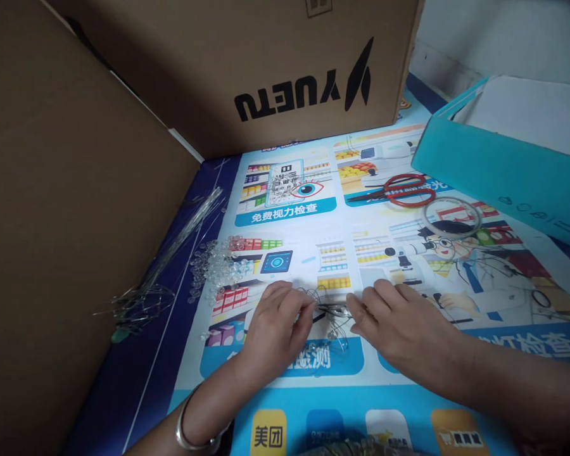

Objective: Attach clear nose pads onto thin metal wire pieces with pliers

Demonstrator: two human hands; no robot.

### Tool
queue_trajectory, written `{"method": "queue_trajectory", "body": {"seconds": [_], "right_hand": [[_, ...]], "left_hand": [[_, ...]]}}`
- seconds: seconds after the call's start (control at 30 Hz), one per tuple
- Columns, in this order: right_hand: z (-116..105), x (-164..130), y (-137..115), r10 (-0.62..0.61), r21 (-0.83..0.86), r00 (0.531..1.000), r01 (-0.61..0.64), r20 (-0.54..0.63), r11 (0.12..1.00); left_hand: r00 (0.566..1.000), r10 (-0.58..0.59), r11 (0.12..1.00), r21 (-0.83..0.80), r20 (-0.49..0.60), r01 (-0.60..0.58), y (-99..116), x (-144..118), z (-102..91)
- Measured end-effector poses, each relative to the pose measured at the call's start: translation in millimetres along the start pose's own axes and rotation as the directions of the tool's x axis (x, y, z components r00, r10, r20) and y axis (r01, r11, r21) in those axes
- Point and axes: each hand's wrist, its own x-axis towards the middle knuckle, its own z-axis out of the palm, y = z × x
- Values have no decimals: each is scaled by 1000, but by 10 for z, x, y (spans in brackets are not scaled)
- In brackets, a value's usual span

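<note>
In the head view, the left hand (278, 323) and the right hand (394, 326) meet over a small tangle of thin silvery wire strung with clear beads (331, 315), lying on the printed poster mat (408, 253). Both hands pinch it narrowly with the fingertips. The tangle looks light, springy and easily snagged or bent, so it is best held at the wire ends. A loose heap of clear glass beads (216, 266) lies near the left hand, and beyond that heap is a bundle of long straight wires (171, 253).

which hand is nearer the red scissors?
Right. The right hand lies below the scissors, almost in line with them. The left hand lies farther off, below and well to their left.
</note>
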Motion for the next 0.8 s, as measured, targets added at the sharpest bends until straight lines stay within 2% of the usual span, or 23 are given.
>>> {"method": "queue_trajectory", "body": {"seconds": [0.2,0.47,0.8], "right_hand": [[-25,-13,50,-84,-66,994,80,-65,995],[-57,-24,58,-150,-158,978,127,-146,979],[-139,-4,24,-203,-203,976,185,-73,962]], "left_hand": [[1000,4,997,-79,-9,-5,-42,-23,5],[999,42,994,-101,-12,-43,-36,-28,-6],[996,84,995,-57,-6,-84,-38,-23,5]]}}
